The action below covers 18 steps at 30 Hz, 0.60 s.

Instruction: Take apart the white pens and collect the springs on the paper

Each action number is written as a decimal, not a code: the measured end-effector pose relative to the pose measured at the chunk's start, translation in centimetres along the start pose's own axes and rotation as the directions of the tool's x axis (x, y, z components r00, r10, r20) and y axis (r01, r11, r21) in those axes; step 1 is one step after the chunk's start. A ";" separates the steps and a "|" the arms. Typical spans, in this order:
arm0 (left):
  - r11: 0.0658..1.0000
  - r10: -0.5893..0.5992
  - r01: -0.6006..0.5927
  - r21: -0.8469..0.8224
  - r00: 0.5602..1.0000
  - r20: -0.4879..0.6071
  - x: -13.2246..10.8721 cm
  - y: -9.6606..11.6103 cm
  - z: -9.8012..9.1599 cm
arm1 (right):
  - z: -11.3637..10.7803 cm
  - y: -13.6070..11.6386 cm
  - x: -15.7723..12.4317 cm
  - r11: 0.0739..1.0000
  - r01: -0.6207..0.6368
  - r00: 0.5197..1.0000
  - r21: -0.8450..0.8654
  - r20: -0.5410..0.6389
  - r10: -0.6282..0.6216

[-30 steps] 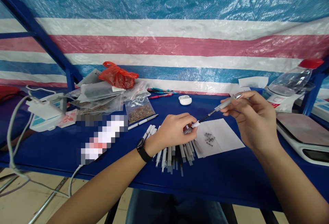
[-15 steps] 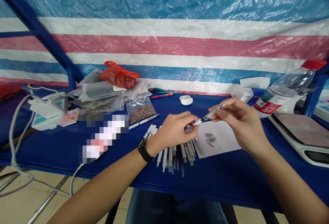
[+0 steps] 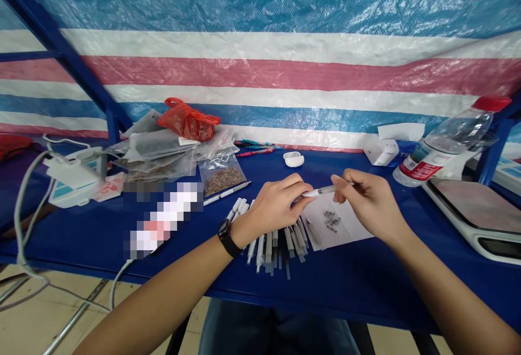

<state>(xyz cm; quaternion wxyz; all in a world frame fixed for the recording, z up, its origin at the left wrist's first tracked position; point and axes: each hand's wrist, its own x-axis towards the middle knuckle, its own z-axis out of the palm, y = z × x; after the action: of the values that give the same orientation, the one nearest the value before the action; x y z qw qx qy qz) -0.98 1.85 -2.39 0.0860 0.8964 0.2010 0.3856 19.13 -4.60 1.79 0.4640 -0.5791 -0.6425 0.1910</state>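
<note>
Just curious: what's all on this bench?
Tarp: one, striped blue, white, pink, behind
Table: one, blue, under everything
Carrier bag: one, red, back left
Zip bags: several, clear, back left
Loose pens: several, mixed colours, back centre
Tissue box: one, white, back right
Bottle: one, clear, red cap, back right
Scale: one, white, far right
Cabled device: one, white, far left
Paper sheet: one, white, front centre
Metal pieces: several, silver, on paper
Pen barrels: many, white, below the hands
Held pen: one, white, between hands
Watch: one, black, left wrist
Left hand: one, on pen's left end
Right hand: one, on pen's right end
</note>
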 end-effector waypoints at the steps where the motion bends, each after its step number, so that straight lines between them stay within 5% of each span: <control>1: 1.000 0.002 -0.002 -0.006 1.000 -0.006 0.0 0.0 0.0 | 0.0 0.1 0.0 0.999 -0.027 1.000 -0.018 0.014 0.027; 5: 0.998 -0.048 0.046 -0.044 0.998 -0.043 0.2 -0.1 -0.1 | 0.0 0.3 0.4 0.994 -0.108 0.994 0.031 0.016 0.107; 9: 0.997 -0.074 0.069 -0.043 0.989 -0.126 0.1 -0.4 -0.1 | -0.1 0.3 0.8 0.978 -0.053 0.998 0.203 0.033 0.047; 15: 0.998 -0.044 0.040 -0.053 0.996 -0.075 0.1 -0.3 0.1 | 0.3 0.4 0.3 0.994 -0.103 0.995 -0.037 -0.020 0.102; 18: 0.999 -0.048 0.047 -0.010 0.995 -0.088 0.2 -0.3 0.0 | 0.1 0.3 0.5 0.990 -0.121 0.992 0.071 -0.027 0.123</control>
<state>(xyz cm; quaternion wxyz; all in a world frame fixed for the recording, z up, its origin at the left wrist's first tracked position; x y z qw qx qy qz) -0.95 2.21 -2.38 0.0899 0.8731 0.2243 0.4234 19.27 -4.03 1.68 0.4813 -0.6037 -0.5916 0.2321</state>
